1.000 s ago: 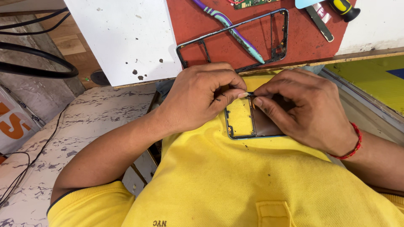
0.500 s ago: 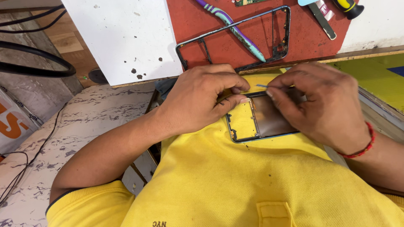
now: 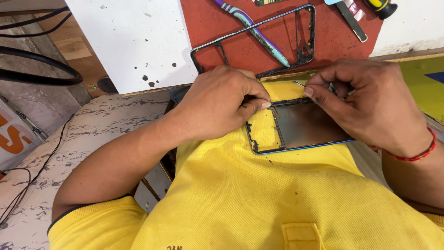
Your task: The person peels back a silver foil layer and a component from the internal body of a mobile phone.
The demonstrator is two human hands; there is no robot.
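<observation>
A phone frame (image 3: 296, 127) with a dark panel in it lies near the centre right of the frame, against the person's yellow shirt (image 3: 259, 194). Its long axis runs roughly left to right, tilted a little so that the left end sits slightly lower in the picture; the open, empty part of the frame is at the left end and the dark panel fills the rest toward the right.

The left hand (image 3: 219, 104) comes in from the lower left, its grip clenched on the upper left edge of the phone frame, thumb and forefinger pinched at the rim. The right hand (image 3: 370, 104) comes in from the right and covers the frame's right end; its grip is pinched on a thin metal tool (image 3: 299, 84) at the frame's upper edge. A red thread band (image 3: 418, 153) circles that wrist.

Above the hands, on a red mat (image 3: 333, 41) on the bench, lies a second, bare phone frame (image 3: 208, 48) with a purple and teal toothbrush (image 3: 252, 25) across it. A white board (image 3: 129, 41) sits at upper left, black cables (image 3: 41, 76) at far left.
</observation>
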